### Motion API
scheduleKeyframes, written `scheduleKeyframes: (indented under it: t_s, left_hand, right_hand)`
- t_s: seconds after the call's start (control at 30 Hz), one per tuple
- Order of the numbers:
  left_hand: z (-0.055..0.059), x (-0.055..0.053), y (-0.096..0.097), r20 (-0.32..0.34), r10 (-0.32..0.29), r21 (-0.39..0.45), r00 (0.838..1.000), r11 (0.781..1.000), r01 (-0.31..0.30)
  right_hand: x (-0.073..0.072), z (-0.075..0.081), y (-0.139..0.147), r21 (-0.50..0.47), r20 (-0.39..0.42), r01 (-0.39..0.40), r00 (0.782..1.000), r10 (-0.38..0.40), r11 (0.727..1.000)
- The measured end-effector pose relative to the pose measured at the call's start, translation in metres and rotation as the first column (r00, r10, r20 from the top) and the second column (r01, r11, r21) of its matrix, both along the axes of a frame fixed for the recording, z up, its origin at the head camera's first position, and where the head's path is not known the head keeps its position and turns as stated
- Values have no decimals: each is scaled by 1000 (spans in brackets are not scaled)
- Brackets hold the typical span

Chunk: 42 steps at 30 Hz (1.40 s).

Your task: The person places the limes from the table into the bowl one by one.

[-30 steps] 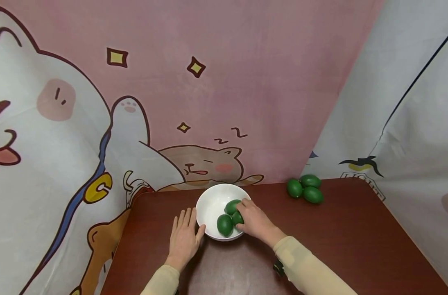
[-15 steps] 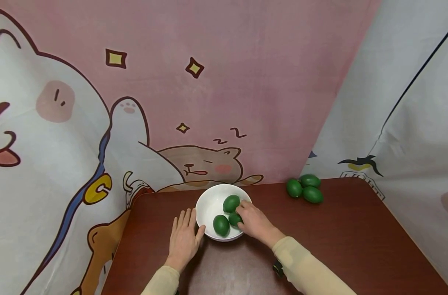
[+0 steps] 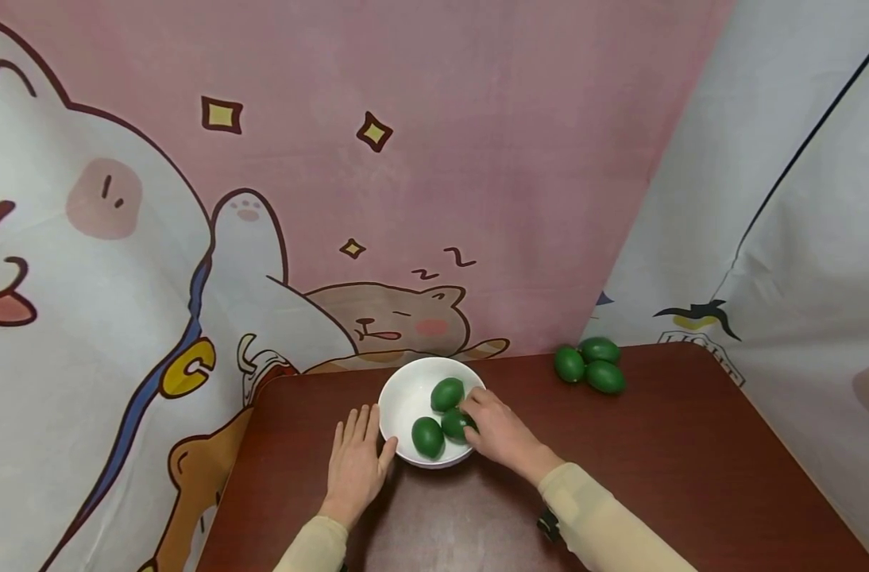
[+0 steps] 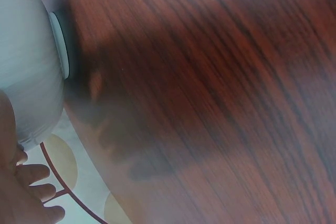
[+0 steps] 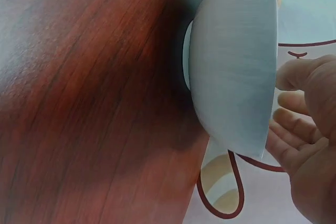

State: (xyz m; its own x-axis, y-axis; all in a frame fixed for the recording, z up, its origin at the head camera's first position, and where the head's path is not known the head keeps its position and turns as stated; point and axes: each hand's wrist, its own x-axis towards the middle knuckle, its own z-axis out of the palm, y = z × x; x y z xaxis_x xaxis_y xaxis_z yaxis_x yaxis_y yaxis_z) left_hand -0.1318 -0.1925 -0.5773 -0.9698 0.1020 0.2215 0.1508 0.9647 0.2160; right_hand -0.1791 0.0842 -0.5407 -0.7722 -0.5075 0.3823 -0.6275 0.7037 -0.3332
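Observation:
A white bowl [image 3: 406, 389] stands on the brown table, with three green limes inside: one lime [image 3: 447, 395] toward the back, one lime [image 3: 428, 438] in front, and one lime [image 3: 457, 426] by my right fingertips. My right hand [image 3: 502, 433] reaches over the bowl's right rim, its fingers loosely bent around the near end of that last lime. In the right wrist view, the bowl [image 5: 236, 66] hides what lies past those fingertips. On the other side, my left hand [image 3: 356, 465] rests with straight fingers against the bowl's left wall.
Several more limes lie grouped at the table's back right, such as the front lime [image 3: 606, 376]. The table [image 3: 663, 461] meets a pink and white cartoon curtain [image 3: 542, 175] along its back edge.
The limes in the bowl have shifted a little leftward and spread apart. My right hand has drawn slightly right, and more of the lime by its fingertips shows. The left hand stays in place.

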Motion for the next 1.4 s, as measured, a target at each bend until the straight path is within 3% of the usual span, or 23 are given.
scheduleKeyframes:
  t_s: [0.27,0.8,1.4]
  left_hand:
    - [0,1,1,-30,-9,7,1000,1000,9]
    - [0,2,0,-33,-8,-3,999,1000,8]
    - [1,1,-1,-9,-8,-9,1000,1000,8]
  right_hand:
    - [1,0,16,-80,-85,8,996,-14,997]
    - [2,-4,40,-108,-76,67,994,-76,992]
    - [-3,-10,65,-67,-30,150,988,-153,986]
